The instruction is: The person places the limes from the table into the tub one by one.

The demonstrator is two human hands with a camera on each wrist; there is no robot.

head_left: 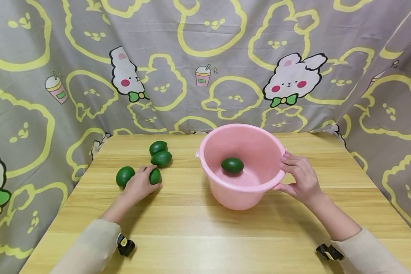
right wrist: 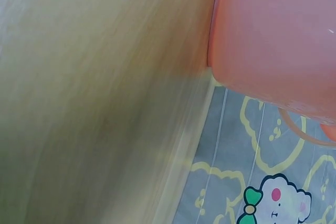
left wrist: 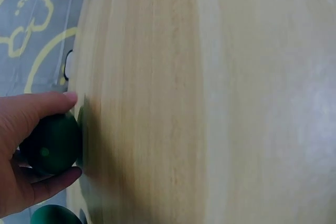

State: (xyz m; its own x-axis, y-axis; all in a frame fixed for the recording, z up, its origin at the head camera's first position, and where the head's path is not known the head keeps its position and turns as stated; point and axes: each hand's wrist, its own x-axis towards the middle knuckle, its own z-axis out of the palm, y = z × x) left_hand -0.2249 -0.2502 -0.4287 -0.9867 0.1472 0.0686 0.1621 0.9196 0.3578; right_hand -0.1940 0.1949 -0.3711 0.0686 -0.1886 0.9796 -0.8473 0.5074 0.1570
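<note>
My left hand holds a dark green oval fruit between thumb and fingers at the left of the table. In the left wrist view, the thumb and a finger lie on opposite sides of this fruit. Another green fruit lies just left of that hand, and two more, a near one and a far one, sit behind it. A pink bucket stands right of centre with one green fruit inside. My right hand grips the bucket's right rim, thumb below it.
The wooden table carries everything. A grey patterned cloth hangs behind it and along both sides. Small black devices are strapped at the left sleeve and the right sleeve.
</note>
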